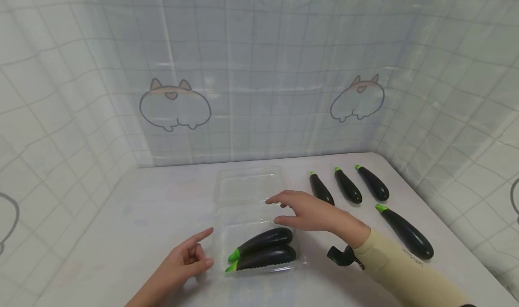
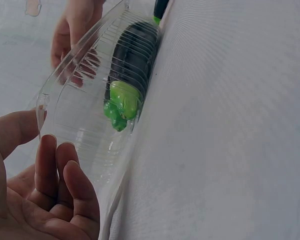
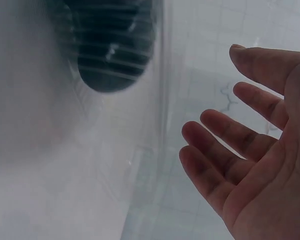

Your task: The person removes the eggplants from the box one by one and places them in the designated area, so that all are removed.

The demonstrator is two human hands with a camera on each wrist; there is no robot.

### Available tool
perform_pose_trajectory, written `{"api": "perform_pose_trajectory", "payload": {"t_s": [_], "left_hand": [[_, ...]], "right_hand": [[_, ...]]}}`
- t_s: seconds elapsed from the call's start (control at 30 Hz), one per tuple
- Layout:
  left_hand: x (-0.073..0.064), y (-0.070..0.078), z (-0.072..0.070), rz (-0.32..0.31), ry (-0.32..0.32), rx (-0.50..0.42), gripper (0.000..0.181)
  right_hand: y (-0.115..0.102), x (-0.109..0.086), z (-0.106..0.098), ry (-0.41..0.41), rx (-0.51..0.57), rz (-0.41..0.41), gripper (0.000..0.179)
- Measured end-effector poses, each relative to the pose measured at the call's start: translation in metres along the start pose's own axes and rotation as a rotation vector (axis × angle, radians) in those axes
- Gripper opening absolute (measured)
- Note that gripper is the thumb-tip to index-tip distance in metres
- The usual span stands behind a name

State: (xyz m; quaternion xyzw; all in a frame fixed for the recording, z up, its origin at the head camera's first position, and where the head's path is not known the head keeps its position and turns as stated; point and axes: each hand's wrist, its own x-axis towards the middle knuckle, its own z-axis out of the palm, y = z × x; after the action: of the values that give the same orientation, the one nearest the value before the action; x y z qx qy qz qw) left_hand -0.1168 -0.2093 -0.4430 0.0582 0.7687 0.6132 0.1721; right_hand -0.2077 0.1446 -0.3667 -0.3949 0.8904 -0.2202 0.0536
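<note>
Lying side by side and touching in the near half of a clear plastic container, two dark eggplants have their green caps turned toward the left hand. The container sits on the white worktop, its lid half folded back flat behind the tray. At the container's left edge the left hand holds nothing, its index finger straight and the others loosely bent; whether a fingertip touches the rim I cannot tell. Over the container's right side hovers the right hand, empty, fingers relaxed and thumb apart, with a beige sleeve behind it. Farther right lie three more eggplants in a row, the leftmost partly hidden by that hand, and a fourth eggplant nearer the person. Behind everything hangs a pale gridded curtain printed with cartoon animals.
</note>
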Motion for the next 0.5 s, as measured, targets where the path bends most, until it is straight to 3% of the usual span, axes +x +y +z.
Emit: {"api": "perform_pose_trajectory", "payload": {"t_s": [0.27,0.5], "left_hand": [[0.001,0.0,0.0,-0.009,0.005,-0.001,0.077],[0.001,-0.003,0.0,0.0,0.012,0.019,0.076]], "right_hand": [[-0.003,0.014,0.017,-0.07,0.003,-0.076,0.044],[-0.004,0.022,0.032,-0.18,-0.031,-0.163,0.04]]}}
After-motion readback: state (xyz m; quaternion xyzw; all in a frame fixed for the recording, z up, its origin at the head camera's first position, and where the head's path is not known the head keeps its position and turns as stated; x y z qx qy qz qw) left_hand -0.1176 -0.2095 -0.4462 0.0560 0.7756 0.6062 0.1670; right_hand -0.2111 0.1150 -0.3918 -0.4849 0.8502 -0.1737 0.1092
